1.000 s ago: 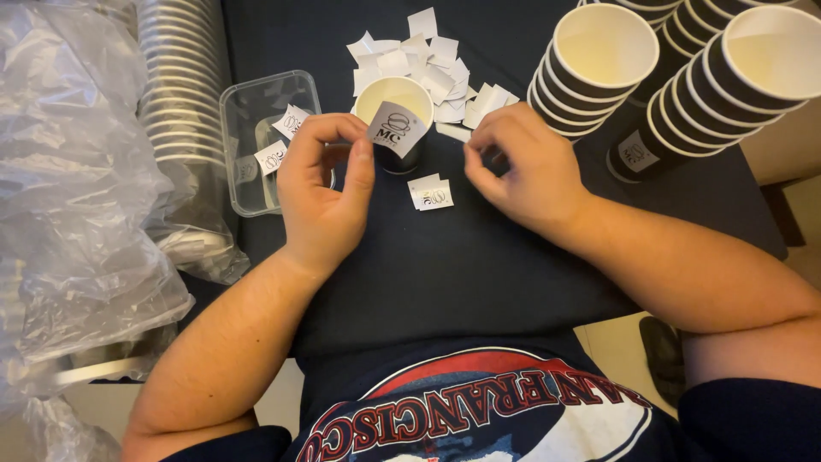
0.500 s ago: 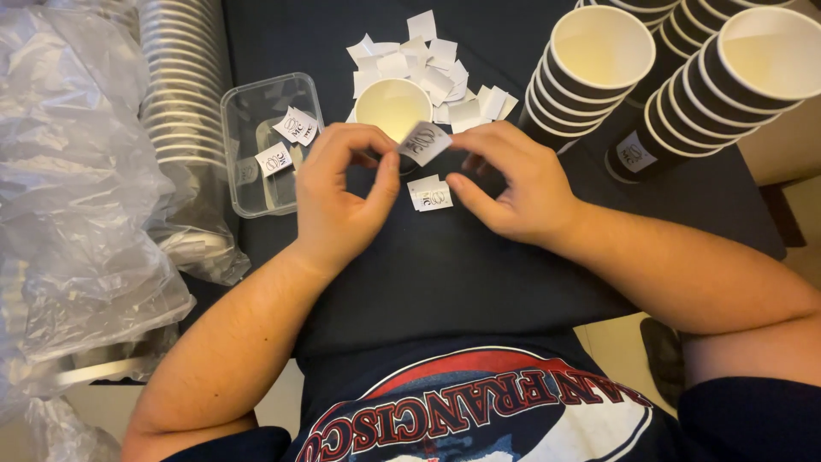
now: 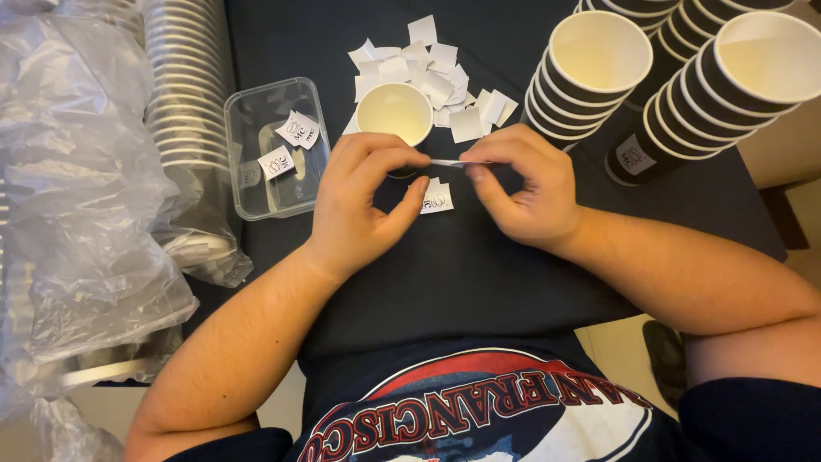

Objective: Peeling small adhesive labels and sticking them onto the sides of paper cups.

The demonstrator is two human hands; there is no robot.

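A small white sticker (image 3: 460, 162), seen edge-on as a thin strip, was pinched between both hands: left hand (image 3: 363, 201) gripping one end, right hand (image 3: 522, 184) the other, just before a single paper cup (image 3: 394, 114) on the dark bench (image 3: 479, 274).

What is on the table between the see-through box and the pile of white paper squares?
A single paper cup stands there, open and empty, just above the left hand. The head view shows it.

Stacked dark paper cups (image 3: 599, 77) lie at two o'clock on the bench (image 3: 479, 274); a clear plastic tub (image 3: 256, 184) at ten; crumpled plastic wrap (image 3: 77, 197) at nine.
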